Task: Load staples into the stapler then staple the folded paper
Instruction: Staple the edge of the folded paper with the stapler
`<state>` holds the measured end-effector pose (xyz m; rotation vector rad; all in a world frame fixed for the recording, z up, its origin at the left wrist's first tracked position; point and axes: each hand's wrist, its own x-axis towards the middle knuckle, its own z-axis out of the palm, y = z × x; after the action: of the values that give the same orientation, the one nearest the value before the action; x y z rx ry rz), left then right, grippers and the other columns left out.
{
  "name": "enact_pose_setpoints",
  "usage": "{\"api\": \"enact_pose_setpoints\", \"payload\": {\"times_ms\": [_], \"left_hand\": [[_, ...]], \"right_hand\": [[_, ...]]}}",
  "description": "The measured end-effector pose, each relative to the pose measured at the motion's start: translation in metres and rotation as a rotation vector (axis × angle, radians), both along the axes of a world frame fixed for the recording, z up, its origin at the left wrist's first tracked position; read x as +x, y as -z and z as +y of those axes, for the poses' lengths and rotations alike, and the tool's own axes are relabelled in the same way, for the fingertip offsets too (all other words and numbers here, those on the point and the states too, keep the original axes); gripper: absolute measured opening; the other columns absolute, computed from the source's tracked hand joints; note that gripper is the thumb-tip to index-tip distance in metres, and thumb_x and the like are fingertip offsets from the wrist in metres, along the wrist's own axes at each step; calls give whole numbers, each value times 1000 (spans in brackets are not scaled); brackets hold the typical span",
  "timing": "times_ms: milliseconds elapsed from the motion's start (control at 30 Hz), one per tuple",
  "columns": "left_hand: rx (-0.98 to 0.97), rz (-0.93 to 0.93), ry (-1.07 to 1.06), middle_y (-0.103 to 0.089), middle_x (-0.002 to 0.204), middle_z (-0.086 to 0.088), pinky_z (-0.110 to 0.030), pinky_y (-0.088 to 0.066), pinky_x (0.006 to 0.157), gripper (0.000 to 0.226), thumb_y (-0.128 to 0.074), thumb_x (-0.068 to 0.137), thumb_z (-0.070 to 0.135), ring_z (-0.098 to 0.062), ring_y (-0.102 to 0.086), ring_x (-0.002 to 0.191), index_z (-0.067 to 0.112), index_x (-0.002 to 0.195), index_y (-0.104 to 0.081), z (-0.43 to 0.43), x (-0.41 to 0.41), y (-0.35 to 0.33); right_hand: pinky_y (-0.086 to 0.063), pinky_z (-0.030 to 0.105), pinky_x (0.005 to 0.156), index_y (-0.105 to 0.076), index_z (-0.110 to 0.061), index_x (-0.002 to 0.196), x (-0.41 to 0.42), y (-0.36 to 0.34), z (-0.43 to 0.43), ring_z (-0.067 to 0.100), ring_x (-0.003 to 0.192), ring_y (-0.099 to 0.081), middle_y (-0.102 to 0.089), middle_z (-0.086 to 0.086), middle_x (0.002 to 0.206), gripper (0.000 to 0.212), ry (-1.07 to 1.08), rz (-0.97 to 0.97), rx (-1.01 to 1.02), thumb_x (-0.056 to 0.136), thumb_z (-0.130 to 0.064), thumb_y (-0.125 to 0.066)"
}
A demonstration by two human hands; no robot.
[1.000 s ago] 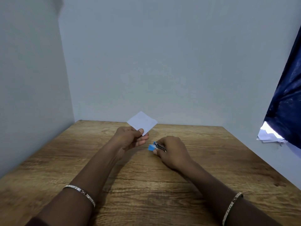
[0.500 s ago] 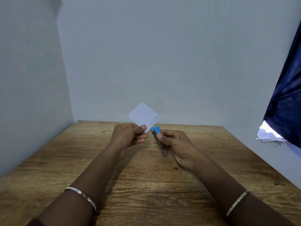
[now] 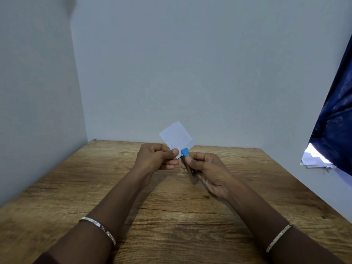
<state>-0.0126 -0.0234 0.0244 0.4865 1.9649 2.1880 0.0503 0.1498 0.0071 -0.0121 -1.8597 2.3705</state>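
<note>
Left hand (image 3: 155,159) grip pinches lower corner of folded paper (image 3: 176,138), held upright above tabletop (image 3: 171,216); right hand (image 3: 208,170) grip closed around stapler (image 3: 188,164), just right of paper; stapler's blue tip (image 3: 184,151) touching paper's bottom edge; both raised off tabletop.

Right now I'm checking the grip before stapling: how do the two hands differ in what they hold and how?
The left hand pinches the folded white paper by its lower corner; the right hand wraps a blue-tipped metal stapler. The paper stands upward; the stapler slants down toward the person. Both are held above the wooden table, meeting at the paper's corner.
</note>
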Motion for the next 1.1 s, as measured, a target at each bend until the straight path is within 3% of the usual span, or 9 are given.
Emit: {"api": "enact_pose_setpoints", "payload": {"times_ms": [167,367,567,767,967,1100], "left_hand": [[-34,18,8,-76,69,-17,-25,-60,56,17,-81,80,10,-21,-76,65,-1,75,-71,-1,-3,1],[-19,2,25,-76,68,-16,-24,-59,55,15,-82,79,11,-19,-76,64,1,75,-71,0,-3,2],[10,-28,68,-77,73,-18,-23,-59,55,14,-82,79,12,-19,-76,64,2,76,-72,0,-2,1],[-16,-43,65,-76,72,-18,-23,-59,55,16,-81,81,11,-18,-76,64,3,72,-71,2,0,4],[-5,-37,46,-76,70,-15,-23,-60,57,15,-79,83,11,-17,-75,63,-1,83,-70,3,2,3],[27,-42,15,-72,69,-13,-24,-60,58,14,-78,84,11,-16,-72,61,2,79,-68,1,1,2]], "right_hand": [[-60,26,75,-78,-2,97,0,1,-2,18,82,-71,-76,15,88,29,-3,2,3,71,-14,-78],[-56,36,89,-75,2,102,1,0,-2,20,80,-70,-74,17,89,21,39,-1,23,82,-4,-74],[-58,28,70,-73,6,100,4,-5,-7,19,71,-67,-70,16,81,12,111,-18,59,91,2,-67],[-51,24,54,-71,5,83,2,-7,-12,17,56,-58,-61,16,69,9,177,-52,76,90,7,-65],[-57,26,64,-73,5,94,2,-2,-6,18,67,-64,-68,16,76,10,101,-61,38,92,-2,-67],[-58,30,71,-73,3,101,2,-1,-4,20,76,-69,-73,15,81,16,32,-49,-45,91,-9,-69]]}}
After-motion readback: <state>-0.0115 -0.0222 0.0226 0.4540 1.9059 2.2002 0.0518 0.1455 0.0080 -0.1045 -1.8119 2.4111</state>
